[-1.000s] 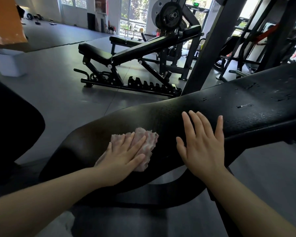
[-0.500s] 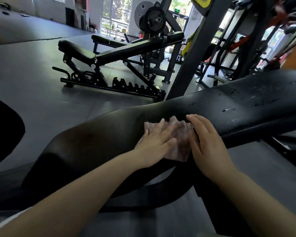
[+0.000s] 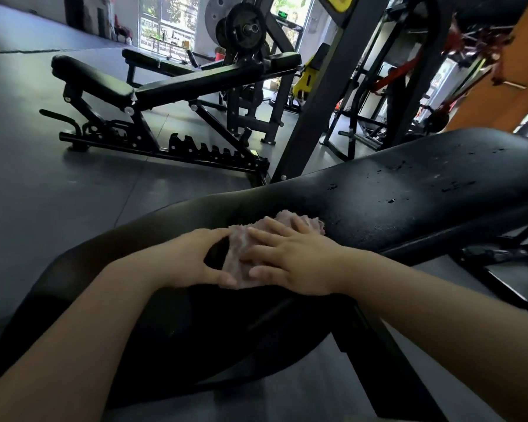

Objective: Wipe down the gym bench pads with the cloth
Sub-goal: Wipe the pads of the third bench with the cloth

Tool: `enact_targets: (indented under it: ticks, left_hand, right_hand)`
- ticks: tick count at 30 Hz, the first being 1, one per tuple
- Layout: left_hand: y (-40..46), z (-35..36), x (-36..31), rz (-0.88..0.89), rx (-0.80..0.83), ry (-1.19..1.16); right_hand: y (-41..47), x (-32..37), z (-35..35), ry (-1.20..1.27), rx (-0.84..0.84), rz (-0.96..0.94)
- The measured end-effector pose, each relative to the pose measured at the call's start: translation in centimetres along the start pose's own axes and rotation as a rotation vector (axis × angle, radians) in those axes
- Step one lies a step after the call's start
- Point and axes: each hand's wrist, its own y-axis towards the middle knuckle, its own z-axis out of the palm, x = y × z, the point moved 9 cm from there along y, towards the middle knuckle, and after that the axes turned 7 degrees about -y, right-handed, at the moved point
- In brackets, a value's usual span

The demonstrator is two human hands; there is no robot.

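Observation:
A long black bench pad (image 3: 409,184) runs from lower left to upper right, with water droplets on its right half. A crumpled pinkish cloth (image 3: 237,249) lies on the pad near the middle. My right hand (image 3: 296,260) lies flat on top of the cloth with its fingers spread, pressing it onto the pad. My left hand (image 3: 189,260) rests just left of the cloth, curved in a C. Its thumb and forefinger tips touch the cloth's left edge and nothing is clasped between them.
A second adjustable bench (image 3: 165,89) stands on the grey floor (image 3: 58,193) beyond the pad. A slanted black rack post (image 3: 320,95) rises behind the pad, with a weight plate (image 3: 244,27) and more machines at the back right.
The cloth has slid right along the pad. My right hand has moved onto the cloth and covers it, and my left hand has come off its top to its left edge.

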Motion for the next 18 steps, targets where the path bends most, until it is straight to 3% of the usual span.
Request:
enact_targets:
  ticks: [3, 6, 13, 15, 18]
  left_hand:
    - [0.4, 0.4, 0.2, -0.035, 0.042, 0.028]
    - [0.6, -0.1, 0.5, -0.083, -0.026, 0.070]
    - [0.7, 0.3, 0.6, -0.123, 0.005, 0.155]
    - [0.7, 0.5, 0.7, -0.132, 0.022, 0.154]
    - [0.8, 0.9, 1.0, -0.148, 0.051, 0.163]
  right_hand:
    - [1.9, 0.1, 0.6, -0.045, 0.049, -0.039]
    - [4.2, -2.0, 1.2, -0.098, 0.091, -0.019]
    - [9.3, -11.6, 1.2, -0.009, 0.142, 0.383]
    - [10.1, -9.9, 1.8, -0.013, 0.176, 0.400]
    - [10.0, -4.8, 2.3, -0.024, 0.160, 0.246]
